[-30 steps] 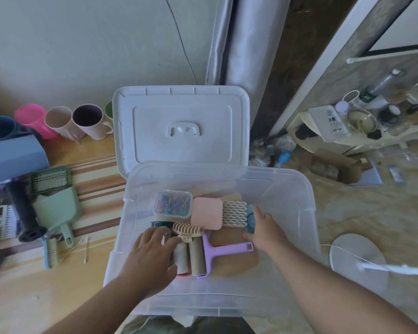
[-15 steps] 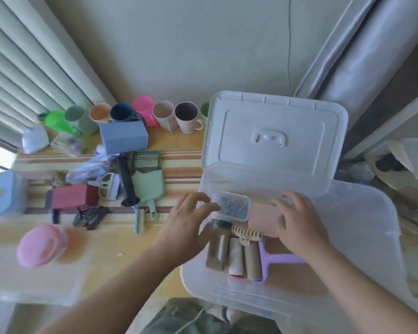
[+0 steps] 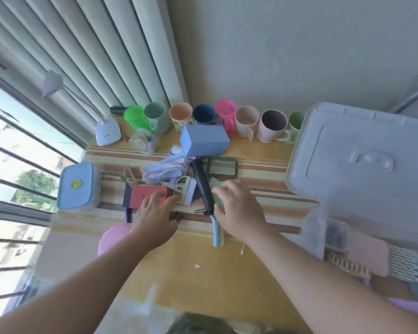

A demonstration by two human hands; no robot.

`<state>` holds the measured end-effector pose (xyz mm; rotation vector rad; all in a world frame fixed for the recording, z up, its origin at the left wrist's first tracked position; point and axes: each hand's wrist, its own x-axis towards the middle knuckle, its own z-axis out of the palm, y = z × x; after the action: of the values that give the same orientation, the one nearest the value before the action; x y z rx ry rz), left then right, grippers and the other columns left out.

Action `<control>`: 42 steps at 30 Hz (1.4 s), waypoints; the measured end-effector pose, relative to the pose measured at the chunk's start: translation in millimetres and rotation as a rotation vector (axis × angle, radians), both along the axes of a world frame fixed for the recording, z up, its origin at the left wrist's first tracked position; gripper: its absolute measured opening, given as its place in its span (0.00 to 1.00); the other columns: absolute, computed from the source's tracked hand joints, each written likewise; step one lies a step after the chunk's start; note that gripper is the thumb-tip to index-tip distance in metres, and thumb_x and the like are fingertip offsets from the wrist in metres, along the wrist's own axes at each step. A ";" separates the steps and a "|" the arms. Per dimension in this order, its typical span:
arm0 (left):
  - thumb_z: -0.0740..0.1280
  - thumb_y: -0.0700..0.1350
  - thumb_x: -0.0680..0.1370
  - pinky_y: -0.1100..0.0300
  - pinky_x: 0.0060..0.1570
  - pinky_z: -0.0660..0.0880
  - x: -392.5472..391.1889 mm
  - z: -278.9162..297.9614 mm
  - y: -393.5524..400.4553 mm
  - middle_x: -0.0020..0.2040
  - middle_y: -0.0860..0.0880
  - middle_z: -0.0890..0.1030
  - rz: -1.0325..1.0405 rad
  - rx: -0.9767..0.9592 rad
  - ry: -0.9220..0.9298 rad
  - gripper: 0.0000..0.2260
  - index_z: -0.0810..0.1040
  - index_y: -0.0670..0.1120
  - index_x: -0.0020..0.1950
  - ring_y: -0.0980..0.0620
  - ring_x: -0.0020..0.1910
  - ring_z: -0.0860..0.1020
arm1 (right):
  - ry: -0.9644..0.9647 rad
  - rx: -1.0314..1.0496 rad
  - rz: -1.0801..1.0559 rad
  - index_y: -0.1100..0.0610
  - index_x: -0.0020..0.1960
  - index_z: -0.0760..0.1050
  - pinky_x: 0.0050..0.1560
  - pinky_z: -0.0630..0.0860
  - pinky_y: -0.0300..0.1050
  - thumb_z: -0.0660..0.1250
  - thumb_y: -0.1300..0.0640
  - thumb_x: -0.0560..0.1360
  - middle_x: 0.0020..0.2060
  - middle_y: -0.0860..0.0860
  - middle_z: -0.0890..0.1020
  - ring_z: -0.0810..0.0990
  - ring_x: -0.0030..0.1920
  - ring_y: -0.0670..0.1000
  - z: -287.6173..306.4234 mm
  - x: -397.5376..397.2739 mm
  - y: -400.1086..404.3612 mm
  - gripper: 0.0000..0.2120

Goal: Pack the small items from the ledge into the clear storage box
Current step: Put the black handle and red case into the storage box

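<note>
Wooden ledge [image 3: 263, 150]: left hand [image 3: 155, 216] fingers spread over red box [image 3: 146, 195] (right hand [image 3: 239, 210] unclear).

Plain pale wall [image 3: 287, 49] behind, grey pleated curtain [image 3: 101, 54] at the left, barred window [image 3: 15, 165] bright with daylight, wooden striped surface [image 3: 203, 266] below

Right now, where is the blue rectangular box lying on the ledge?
In the head view, the blue rectangular box lies at the back centre of the wooden ledge, just in front of the row of cups and behind the black cylindrical handle.
</note>
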<state>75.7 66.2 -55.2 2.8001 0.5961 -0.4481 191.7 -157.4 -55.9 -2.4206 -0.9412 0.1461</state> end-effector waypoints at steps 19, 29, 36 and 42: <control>0.74 0.44 0.62 0.39 0.69 0.65 5.1 -75.0 124.5 0.70 0.42 0.65 -0.018 0.104 -0.005 0.48 0.58 0.60 0.79 0.36 0.71 0.64 | 0.459 -0.327 -0.375 0.49 0.72 0.65 0.49 0.79 0.57 0.65 0.46 0.80 0.54 0.52 0.74 0.78 0.54 0.60 -84.2 7.3 96.8 0.23; 0.76 0.42 0.65 0.37 0.53 0.76 12.7 -64.6 121.2 0.60 0.46 0.70 0.068 0.001 -0.075 0.37 0.68 0.61 0.70 0.36 0.59 0.67 | 0.446 -0.150 -0.260 0.43 0.62 0.67 0.40 0.79 0.53 0.65 0.48 0.80 0.47 0.45 0.74 0.77 0.43 0.50 -18.4 -27.6 40.3 0.12; 0.78 0.42 0.64 0.41 0.62 0.69 35.1 35.0 49.1 0.60 0.46 0.72 -0.029 -0.054 -0.432 0.36 0.74 0.56 0.70 0.34 0.57 0.72 | 0.307 0.032 -0.299 0.44 0.71 0.67 0.44 0.78 0.52 0.66 0.48 0.80 0.52 0.44 0.75 0.77 0.49 0.49 73.6 -23.1 -28.0 0.21; 0.80 0.62 0.61 0.45 0.62 0.73 46.9 95.4 -98.5 0.60 0.50 0.72 -0.265 -0.283 -0.434 0.42 0.69 0.60 0.73 0.42 0.61 0.71 | 0.191 0.088 -0.524 0.41 0.67 0.70 0.47 0.79 0.54 0.69 0.48 0.80 0.47 0.46 0.76 0.79 0.44 0.49 108.3 -23.0 -161.6 0.17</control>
<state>122.7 -32.3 40.3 2.5851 0.0616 0.0373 168.7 -319.0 52.5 -2.4305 -0.2084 0.1364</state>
